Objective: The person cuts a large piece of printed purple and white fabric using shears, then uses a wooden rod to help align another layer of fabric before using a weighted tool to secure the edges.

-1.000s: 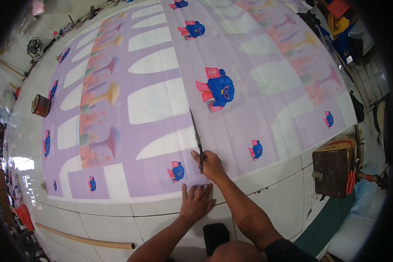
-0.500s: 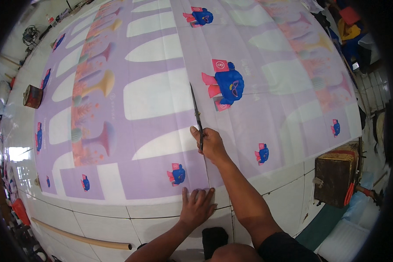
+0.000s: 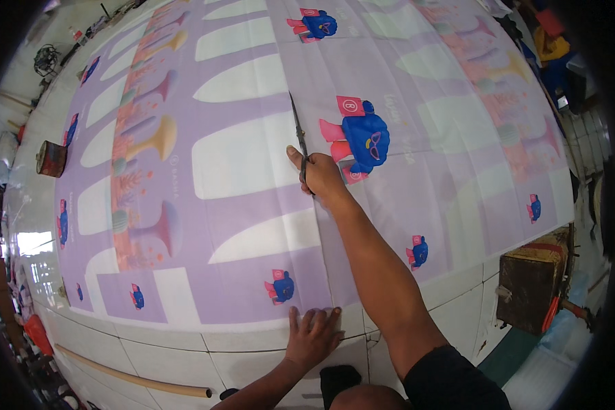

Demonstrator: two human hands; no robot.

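Note:
A big lilac sheet of printed fabric [image 3: 246, 280] lies spread over the white tiles, with white shapes, coral patterns and blue cartoon figures on it. My right hand [image 3: 319, 172] is closed round the handles of a pair of dark scissors [image 3: 298, 126]. Their blades point away from me along the line between the sheet's left and right parts. Below them a slit runs back toward the near edge. At that edge my left hand [image 3: 313, 336] rests with fingers spread, the fingertips on the cloth by the slit's near end.
A rusty can [image 3: 51, 158] stands on the sheet's left border. On the right, a worn brown box [image 3: 536, 287] sits against the near right corner. A long cardboard tube [image 3: 133, 374] lies on the tiles at the lower left. Coloured cloths [image 3: 550, 44] are heaped at the far right.
My right hand and the scissors have moved farther away along the line, lengthening the slit behind them. The left hand stays at the near edge; the view has shifted slightly.

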